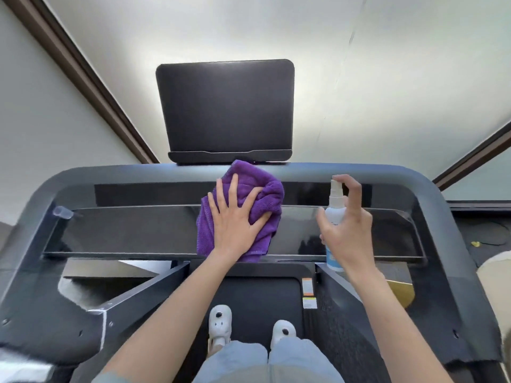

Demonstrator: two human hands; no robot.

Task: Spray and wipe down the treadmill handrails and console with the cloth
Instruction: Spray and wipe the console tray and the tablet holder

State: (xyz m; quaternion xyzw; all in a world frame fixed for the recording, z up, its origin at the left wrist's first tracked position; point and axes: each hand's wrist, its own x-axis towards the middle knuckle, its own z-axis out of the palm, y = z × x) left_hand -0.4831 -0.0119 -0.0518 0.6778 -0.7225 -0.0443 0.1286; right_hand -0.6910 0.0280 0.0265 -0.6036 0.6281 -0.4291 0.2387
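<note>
Here we press our left hand, fingers spread flat, on the crumpled purple microfibre cloth, which lies under the palm on the glossy black treadmill console panel. To the right of it, our right hand curls round the small white spray bottle, held upright, forefinger on the nozzle top. Beyond both hands runs the grey curved handrail, and above it stands the dark rectangular screen.

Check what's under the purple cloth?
The purple cloth lies on the glossy black console panel, pressed flat by the left hand. Its upper edge overlaps the grey front rail. The panel beneath it is hidden.
</note>
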